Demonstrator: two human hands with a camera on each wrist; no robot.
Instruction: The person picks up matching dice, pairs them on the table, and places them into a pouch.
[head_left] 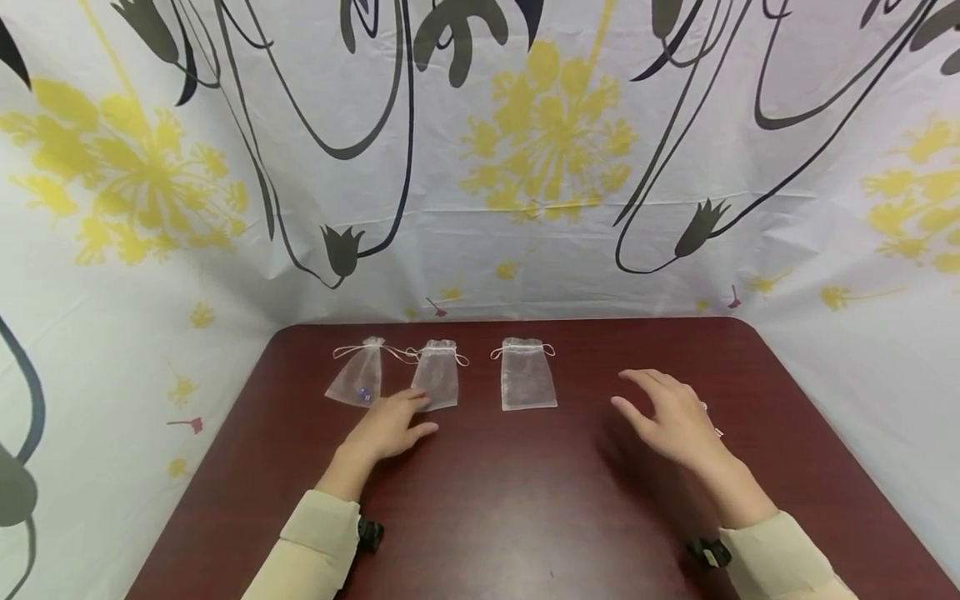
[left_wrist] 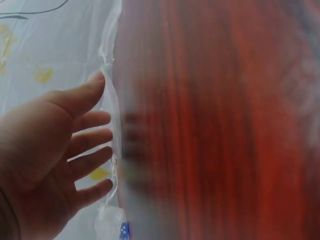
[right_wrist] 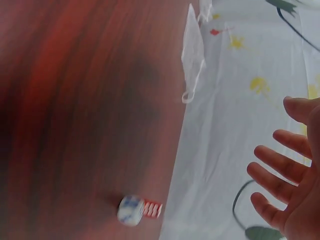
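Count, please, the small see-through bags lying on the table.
3. The left bag has a blue thing inside; the middle bag lies beside it, partly covered by the left hand in the head view; the right bag lies apart, to their right. No other bag shows.

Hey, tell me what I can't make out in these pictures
Red-and-white object: mostly hidden by the right hand, head view.
White-blue object: markings blurred, right wrist view.
Blue object: dots too small, head view; cut off by the bottom edge, left wrist view.
Middle bag: lower left corner covered by the left hand, head view.
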